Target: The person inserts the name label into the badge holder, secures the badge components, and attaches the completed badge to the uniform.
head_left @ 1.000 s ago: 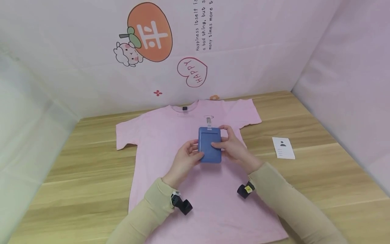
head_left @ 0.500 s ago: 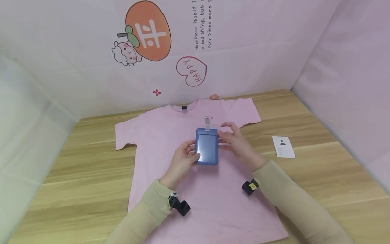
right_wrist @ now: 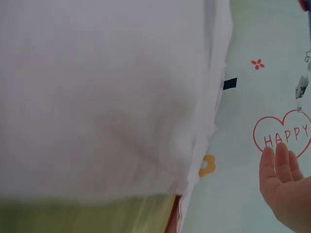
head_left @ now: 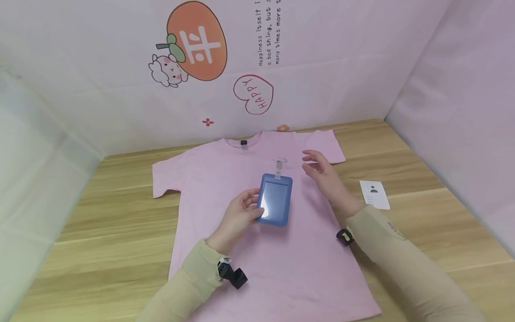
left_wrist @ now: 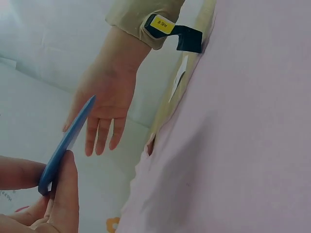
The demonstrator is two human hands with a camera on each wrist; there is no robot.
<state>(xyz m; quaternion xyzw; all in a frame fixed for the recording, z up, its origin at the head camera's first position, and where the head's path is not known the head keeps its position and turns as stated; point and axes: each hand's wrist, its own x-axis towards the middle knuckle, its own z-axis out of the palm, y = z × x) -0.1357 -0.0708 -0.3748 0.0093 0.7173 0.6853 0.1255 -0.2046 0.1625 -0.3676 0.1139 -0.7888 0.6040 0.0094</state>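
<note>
A blue badge holder (head_left: 275, 199) with a clear window and a metal clip (head_left: 279, 163) at its top hovers above a pink T-shirt (head_left: 225, 179) spread flat on the wooden table. My left hand (head_left: 241, 214) pinches the holder's left edge between thumb and fingers; the left wrist view shows the holder (left_wrist: 65, 143) edge-on in that pinch. My right hand (head_left: 322, 172) hangs open to the right of the holder, over the shirt's right shoulder, touching nothing. In the right wrist view its fingers (right_wrist: 277, 167) are straight, and the clip (right_wrist: 301, 87) dangles at the far right.
A white card (head_left: 374, 194) with a portrait icon lies on the wooden table (head_left: 422, 214) right of the shirt. Pale walls with stickers, an orange fruit (head_left: 197, 40) and a "HAPPY" heart (head_left: 253, 94), close in the back and sides.
My right hand has let go of the badge holder and drawn away to the right. The holder, first held back-side up by both hands, now shows its window and stays in my left hand.
</note>
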